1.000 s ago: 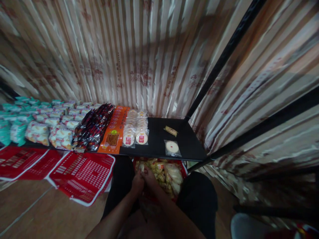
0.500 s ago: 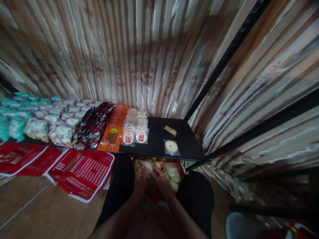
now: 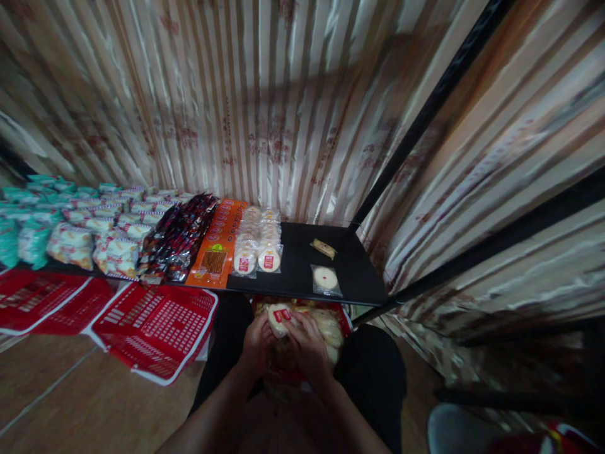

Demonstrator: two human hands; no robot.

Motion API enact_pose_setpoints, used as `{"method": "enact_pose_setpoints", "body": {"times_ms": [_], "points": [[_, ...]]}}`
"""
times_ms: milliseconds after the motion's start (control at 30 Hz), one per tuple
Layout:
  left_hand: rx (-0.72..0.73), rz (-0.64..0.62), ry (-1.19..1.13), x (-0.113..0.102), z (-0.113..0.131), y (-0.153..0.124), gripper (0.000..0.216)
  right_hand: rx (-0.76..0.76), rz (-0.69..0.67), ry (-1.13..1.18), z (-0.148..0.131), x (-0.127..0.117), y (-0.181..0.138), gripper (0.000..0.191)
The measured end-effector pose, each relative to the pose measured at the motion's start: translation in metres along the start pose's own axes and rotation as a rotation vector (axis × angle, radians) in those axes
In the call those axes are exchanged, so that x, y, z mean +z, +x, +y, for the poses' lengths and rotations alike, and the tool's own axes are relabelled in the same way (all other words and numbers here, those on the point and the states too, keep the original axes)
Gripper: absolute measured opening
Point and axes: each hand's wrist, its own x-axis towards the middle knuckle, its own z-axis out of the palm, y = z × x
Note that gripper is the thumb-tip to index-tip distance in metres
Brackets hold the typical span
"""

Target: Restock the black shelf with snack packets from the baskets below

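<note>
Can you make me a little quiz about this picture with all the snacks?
1. True or false: both hands, the left hand and the right hand, hold one round white snack packet above the red basket.
2. What lies next to the orange packets on their left? A) dark red-and-black packets B) bananas C) books
3. Fill in: the lone round packet lies on the ____ shelf.

Key: 1 true; 2 A, the dark red-and-black packets; 3 black.
</note>
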Motion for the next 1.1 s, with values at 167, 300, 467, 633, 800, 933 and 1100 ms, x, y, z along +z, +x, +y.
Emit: {"method": "enact_pose_setpoints", "body": {"times_ms": [167,300,467,633,800,933,1100], "points": [[0.123,-0.008,0.088,0.000,0.005,-0.004,0.023,-0.032,0.031,-0.031,0.000,-0.001,0.005,0.038],[0.110,-0.041,0.059,0.000,0.006,-0.003,0.025,0.041,0.111,0.006,-0.003,0.000,0.012,0.037],[0.097,-0.062,0.013,0.001,0.011,-0.004,0.032,0.170,0.167,0.182,-0.002,0.008,0.018,0.032],[0.156,-0.043,0.073,0.006,0.019,-0.009,0.032,0.627,0.215,0.585,-0.007,0.011,0.026,0.034],[0.171,0.008,0.043,0.003,0.021,-0.005,0.034,0.934,0.106,1.044,-0.016,0.016,0.039,0.056],[0.159,0.020,0.062,-0.003,0.018,0.007,0.034,0.967,0.099,1.124,-0.015,0.025,0.049,0.052],[0.305,0.203,0.315,-0.010,0.016,0.039,0.032,0.923,0.115,1.125,-0.008,0.035,0.071,0.044]]}}
